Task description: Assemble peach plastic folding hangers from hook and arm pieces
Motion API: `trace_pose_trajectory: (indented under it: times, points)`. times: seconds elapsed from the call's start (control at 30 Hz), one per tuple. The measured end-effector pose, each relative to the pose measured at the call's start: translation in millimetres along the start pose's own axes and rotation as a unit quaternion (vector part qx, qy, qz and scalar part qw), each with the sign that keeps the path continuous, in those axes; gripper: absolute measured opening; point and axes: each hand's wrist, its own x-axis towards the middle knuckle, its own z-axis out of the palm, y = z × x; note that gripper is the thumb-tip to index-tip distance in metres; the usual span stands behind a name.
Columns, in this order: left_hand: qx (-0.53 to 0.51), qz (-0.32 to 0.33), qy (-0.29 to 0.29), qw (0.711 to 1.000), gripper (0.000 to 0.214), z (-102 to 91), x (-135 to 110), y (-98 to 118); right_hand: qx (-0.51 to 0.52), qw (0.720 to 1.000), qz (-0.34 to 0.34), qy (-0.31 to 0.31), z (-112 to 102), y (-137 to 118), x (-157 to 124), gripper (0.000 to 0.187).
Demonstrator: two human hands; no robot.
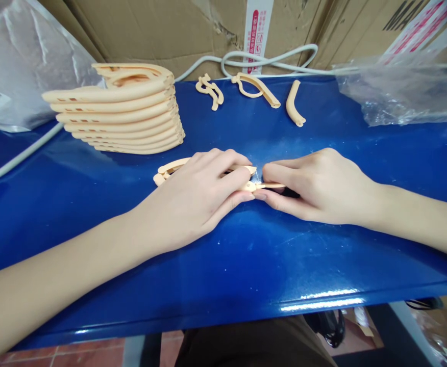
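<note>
A blue table (216, 285) carries a beige stack (127, 117), three loose pieces (266, 94), clear plastic (399, 99).

I see the left hand (216, 191) curled around a beige part (173, 166) on the blue table (223, 275), the right hand (319, 186) with fingertips at its thin end; whether they pinch it, I can't quite make out. Beyond the left hand I have a stack (120, 120); beyond the gap between the hands, three loose pieces (266, 92); beyond the right hand, a clear bag (403, 97).
</note>
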Motion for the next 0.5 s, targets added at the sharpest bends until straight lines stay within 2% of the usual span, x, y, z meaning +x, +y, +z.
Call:
trace_pose_trajectory:
  times: [0.5]
  points:
    - [-0.013,0.000,0.004,1.000,0.026,-0.2,0.4,0.6,0.000,1.000,0.011,-0.005,0.3,-1.5,0.4,0.047]
